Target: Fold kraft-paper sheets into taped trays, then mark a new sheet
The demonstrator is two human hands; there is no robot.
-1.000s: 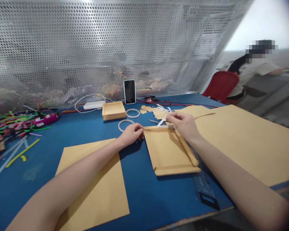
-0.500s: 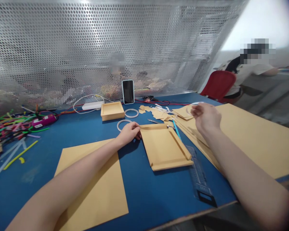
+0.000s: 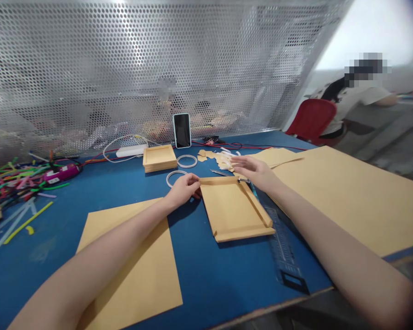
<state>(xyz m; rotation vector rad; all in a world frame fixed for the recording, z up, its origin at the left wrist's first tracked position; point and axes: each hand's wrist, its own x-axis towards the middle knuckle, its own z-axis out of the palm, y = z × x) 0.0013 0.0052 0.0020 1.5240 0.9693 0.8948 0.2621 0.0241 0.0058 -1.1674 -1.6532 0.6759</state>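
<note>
Left hand (image 3: 182, 191) pinched far left corner of brown paper tray (image 3: 234, 208) in fingers. Tray lay on blue bench (image 3: 206, 279), between flat brown sheet (image 3: 153, 256) and clear ruler (image 3: 282, 243). Right hand (image 3: 258, 174), fingers loosely open, was near torn paper bits (image 3: 223, 160). Phone (image 3: 182, 131) stood farther back.

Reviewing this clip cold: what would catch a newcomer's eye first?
Probably the tan cardboard tray with folded edges, right of centre on the blue table, its far-left corner at the left hand; the right hand is by its far-right corner. Next, the bright tangle of coloured strips at the far left, and the red chair at upper right.
</note>
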